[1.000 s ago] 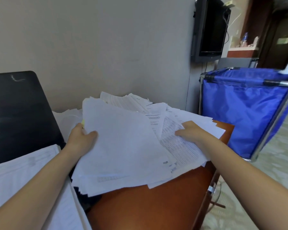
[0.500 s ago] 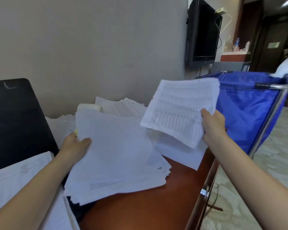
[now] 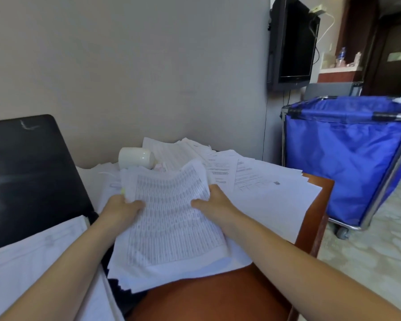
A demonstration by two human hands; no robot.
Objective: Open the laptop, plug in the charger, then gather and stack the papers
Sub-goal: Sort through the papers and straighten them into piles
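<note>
A thick stack of white papers (image 3: pixel 171 228) lies over the brown desk (image 3: pixel 218 297), its top sheet printed with dense rows of figures. My left hand (image 3: pixel 123 207) grips the stack's left edge, thumb on top. My right hand (image 3: pixel 214 201) grips its right edge, bending the top sheets upward. More loose papers (image 3: pixel 264 191) are spread on the desk to the right and behind. The open laptop's black screen (image 3: pixel 30 177) stands at the left, with white papers (image 3: pixel 33 262) covering its base. No charger is visible.
A white cup (image 3: pixel 136 157) lies on its side among the papers by the wall. A blue laundry cart (image 3: pixel 343 158) on a metal frame stands right of the desk. A black wall-mounted TV (image 3: pixel 292 42) hangs above it. Patterned floor lies at the right.
My right hand carried the printed sheets from the right and laid them on the stack held by my left hand. Both hands now hold the combined stack.
</note>
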